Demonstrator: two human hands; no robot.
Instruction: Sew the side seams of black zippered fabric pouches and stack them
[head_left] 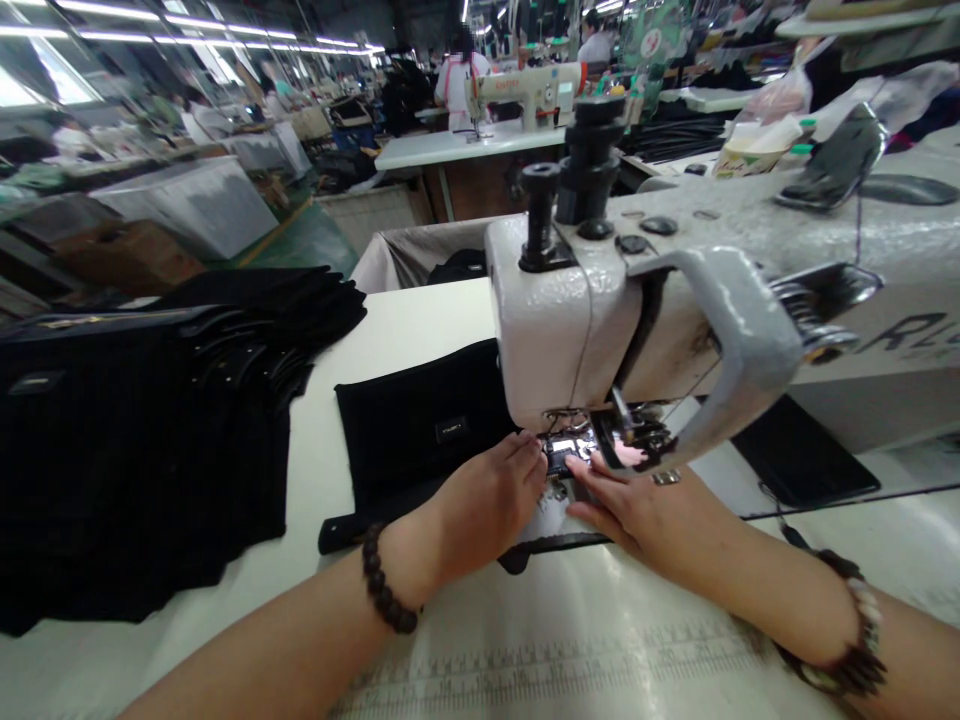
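A: What takes up the most room?

B: A pale cream work table [585, 605] with ruler markings along its near side. On it, reaching in from the right, stands a white metal sewing machine [536, 330].

A: And on the left?

B: A thick, fanned pile of black cloth pieces [135, 450]. Between pile and machine lies one flat black cloth panel [409, 430], its right end at the machine's head.

A: The hands?

B: Near each other, not clasped. The bare left hand [484, 500] rests over the panel's edge, fingers together, tips just beside the shiny metal parts [583, 447] under the head — its thumb is hidden, so I can't tell whether it pinches anything. The bare right hand [637, 510] has thumb and forefinger spread, forefinger tip down at those parts.

A: Smaller things?

B: A flat black rectangular slab [806, 455] beyond the right forearm, a dark brown beaded bracelet [382, 585] on the left wrist and — smallest — a dark rectangular label [451, 430] with pale lettering on the panel.
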